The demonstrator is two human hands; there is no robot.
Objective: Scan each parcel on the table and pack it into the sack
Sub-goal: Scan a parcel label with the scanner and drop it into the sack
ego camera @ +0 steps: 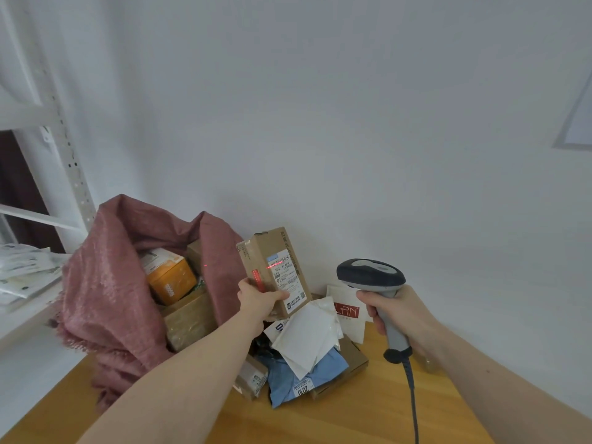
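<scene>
Left hand (261,299) grips box (275,270) at lower end, held upright above bench (352,411), just right of open sack (109,293). Red scan line on box label. Right hand (398,312) curled round scanner (373,278) handle, head aimed left at box. More parcels (304,347) piled on bench below box; several boxes inside sack.

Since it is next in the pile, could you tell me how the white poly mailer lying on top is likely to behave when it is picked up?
The white mailer looks thin and creased, so it will probably flop and fold. Its smooth film may be slippery. It lies loosely on the blue mailer, which might shift with it.
</scene>
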